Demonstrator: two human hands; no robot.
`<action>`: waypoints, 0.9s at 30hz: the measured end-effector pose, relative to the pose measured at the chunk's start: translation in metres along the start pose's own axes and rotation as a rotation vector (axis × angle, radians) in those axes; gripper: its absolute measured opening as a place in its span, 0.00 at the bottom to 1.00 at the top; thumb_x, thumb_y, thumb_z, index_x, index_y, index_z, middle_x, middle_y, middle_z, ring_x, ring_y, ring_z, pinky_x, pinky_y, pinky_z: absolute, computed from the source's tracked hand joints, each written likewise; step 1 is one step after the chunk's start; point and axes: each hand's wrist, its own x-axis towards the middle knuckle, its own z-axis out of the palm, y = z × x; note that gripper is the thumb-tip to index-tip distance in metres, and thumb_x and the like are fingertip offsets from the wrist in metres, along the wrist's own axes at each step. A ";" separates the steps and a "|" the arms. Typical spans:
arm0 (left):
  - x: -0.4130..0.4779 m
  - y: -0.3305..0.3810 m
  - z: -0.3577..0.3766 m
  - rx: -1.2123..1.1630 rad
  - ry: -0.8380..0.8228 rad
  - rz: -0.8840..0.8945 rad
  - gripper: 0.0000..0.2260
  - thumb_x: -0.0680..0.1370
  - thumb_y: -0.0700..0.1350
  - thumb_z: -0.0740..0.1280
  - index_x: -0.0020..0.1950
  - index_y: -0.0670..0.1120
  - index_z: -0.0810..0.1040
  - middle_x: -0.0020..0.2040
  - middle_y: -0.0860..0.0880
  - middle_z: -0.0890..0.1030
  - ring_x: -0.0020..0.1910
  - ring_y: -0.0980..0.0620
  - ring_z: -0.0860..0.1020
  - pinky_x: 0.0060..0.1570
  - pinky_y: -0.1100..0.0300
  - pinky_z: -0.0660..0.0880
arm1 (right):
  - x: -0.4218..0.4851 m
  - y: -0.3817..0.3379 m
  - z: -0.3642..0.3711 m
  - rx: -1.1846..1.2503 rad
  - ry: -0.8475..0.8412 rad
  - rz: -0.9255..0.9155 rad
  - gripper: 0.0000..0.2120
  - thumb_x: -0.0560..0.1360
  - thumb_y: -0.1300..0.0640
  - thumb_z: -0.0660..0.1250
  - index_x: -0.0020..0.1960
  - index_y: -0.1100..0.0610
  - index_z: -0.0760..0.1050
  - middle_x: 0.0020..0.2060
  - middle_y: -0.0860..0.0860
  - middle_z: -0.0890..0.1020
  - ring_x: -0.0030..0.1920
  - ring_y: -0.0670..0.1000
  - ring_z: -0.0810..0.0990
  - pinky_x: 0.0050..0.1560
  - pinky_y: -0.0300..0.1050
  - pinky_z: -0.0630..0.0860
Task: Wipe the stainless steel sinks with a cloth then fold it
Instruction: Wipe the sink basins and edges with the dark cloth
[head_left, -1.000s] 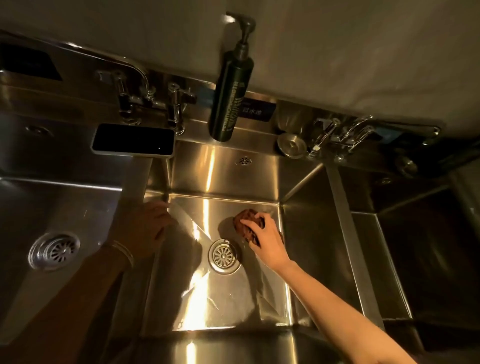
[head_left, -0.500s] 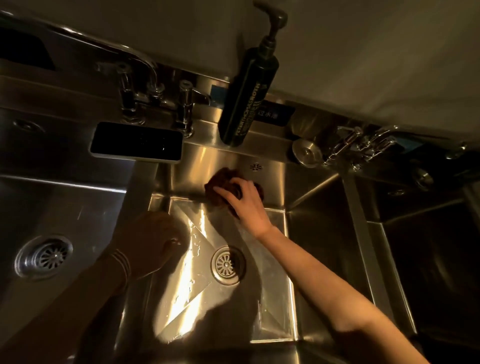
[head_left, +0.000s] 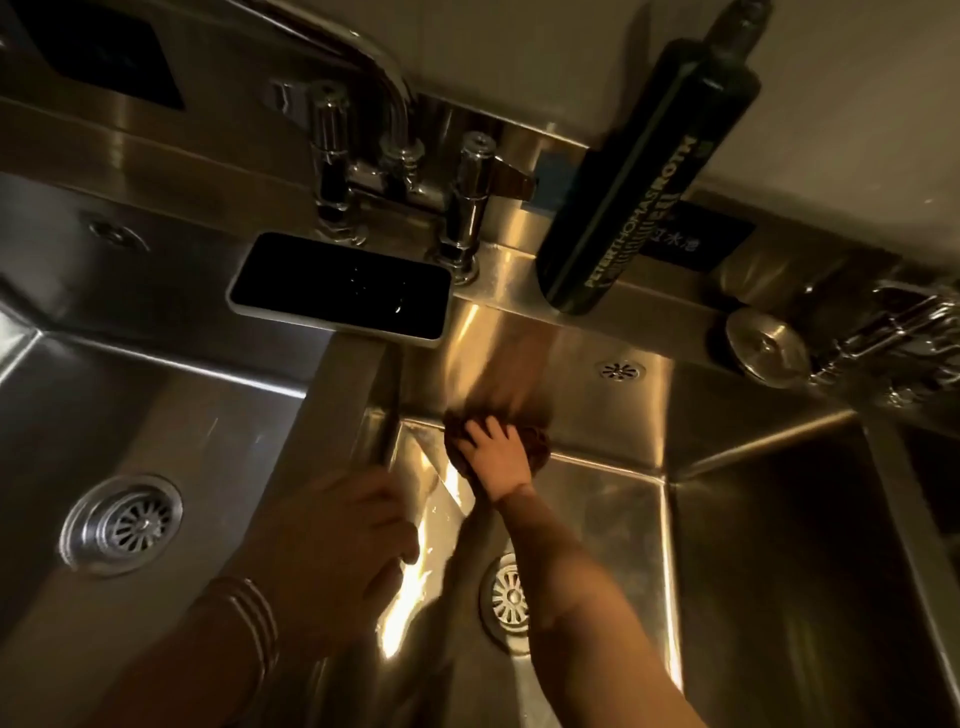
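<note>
My right hand (head_left: 493, 452) presses a dark reddish-brown cloth (head_left: 540, 441) onto the floor of the middle stainless steel sink (head_left: 613, 514), at its far left corner where the floor meets the back wall. Only the edges of the cloth show around my fingers. My left hand (head_left: 337, 540) rests on the steel divider (head_left: 311, 436) between the left sink and the middle sink, fingers curled over its edge, holding nothing loose. The middle sink's drain (head_left: 506, 597) lies partly under my right forearm.
A phone (head_left: 340, 286) lies on the back ledge, overhanging it. Behind it stand a faucet (head_left: 395, 156) and a tall dark pump bottle (head_left: 639, 192). A drain plug (head_left: 766, 345) sits to the right. The left sink has its own drain (head_left: 122, 525).
My right hand has slid the cloth from beside the drain to the back wall, then down and left into the far left corner. The camera has moved closer. My left hand stays on the divider.
</note>
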 end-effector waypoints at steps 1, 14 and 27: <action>0.001 0.000 -0.001 0.007 -0.011 0.002 0.09 0.68 0.50 0.60 0.36 0.54 0.80 0.37 0.57 0.80 0.47 0.58 0.71 0.49 0.62 0.69 | -0.002 -0.002 -0.005 -0.007 -0.031 0.035 0.19 0.71 0.51 0.53 0.52 0.41 0.81 0.53 0.44 0.79 0.54 0.53 0.71 0.44 0.44 0.74; 0.008 0.009 -0.014 0.094 0.009 0.026 0.12 0.68 0.51 0.58 0.33 0.51 0.80 0.34 0.54 0.80 0.44 0.57 0.68 0.45 0.64 0.64 | -0.061 0.080 -0.079 -0.033 0.921 0.116 0.20 0.70 0.59 0.64 0.61 0.46 0.71 0.55 0.54 0.68 0.53 0.59 0.67 0.53 0.52 0.65; 0.004 0.003 -0.007 0.114 -0.018 -0.007 0.12 0.68 0.50 0.58 0.34 0.51 0.81 0.35 0.52 0.80 0.45 0.56 0.69 0.46 0.61 0.63 | -0.132 0.128 -0.050 -0.008 0.766 0.452 0.20 0.71 0.59 0.60 0.62 0.46 0.69 0.55 0.55 0.69 0.57 0.59 0.67 0.55 0.54 0.67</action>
